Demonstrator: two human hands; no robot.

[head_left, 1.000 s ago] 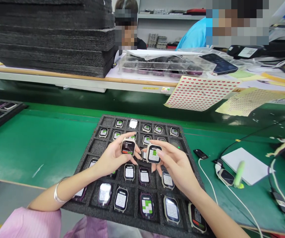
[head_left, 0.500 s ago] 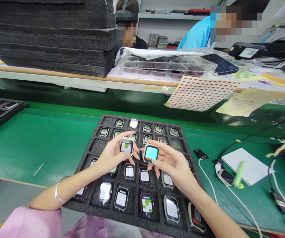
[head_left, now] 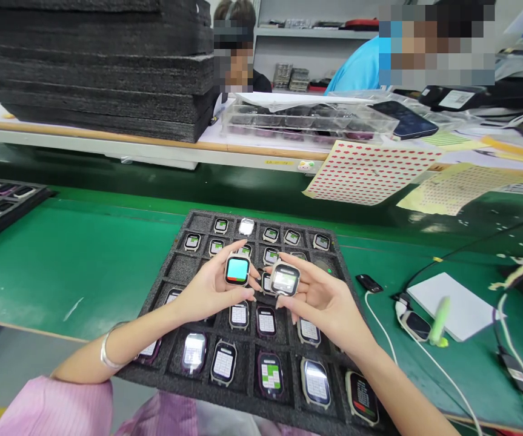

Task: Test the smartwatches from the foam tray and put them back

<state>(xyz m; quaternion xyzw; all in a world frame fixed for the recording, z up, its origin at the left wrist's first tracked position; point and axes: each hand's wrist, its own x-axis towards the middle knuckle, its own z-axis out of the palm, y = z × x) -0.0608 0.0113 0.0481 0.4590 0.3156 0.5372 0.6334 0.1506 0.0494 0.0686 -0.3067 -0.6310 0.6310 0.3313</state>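
My left hand [head_left: 211, 287] is closed on a smartwatch body [head_left: 237, 270] without a strap, its screen lit cyan with a red-orange strip at the bottom. To its right, my right hand [head_left: 322, 290] grips a second smartwatch [head_left: 285, 279], whose pale screen shows glare and a little green. Both are held above a black foam tray [head_left: 182, 266] divided into compartments. Many of these hold more watch bodies, such as a purple-framed one [head_left: 270, 374] with white and green blocks and a silver-framed one [head_left: 314, 381]. My hands hide part of the middle rows.
Another tray of watches [head_left: 2, 203] lies at the left on the green bench [head_left: 97, 254]. To the right are a white pad [head_left: 454, 303], a green marker [head_left: 439, 321] and cables. A shelf above bears stacked black foam [head_left: 93, 72] and clear plastic trays [head_left: 306, 118]. Two people are beyond it.
The left watch's screen has gone from white and green blocks to cyan with red-orange. The right one has gone from cyan to pale, and that hand has shifted slightly right.
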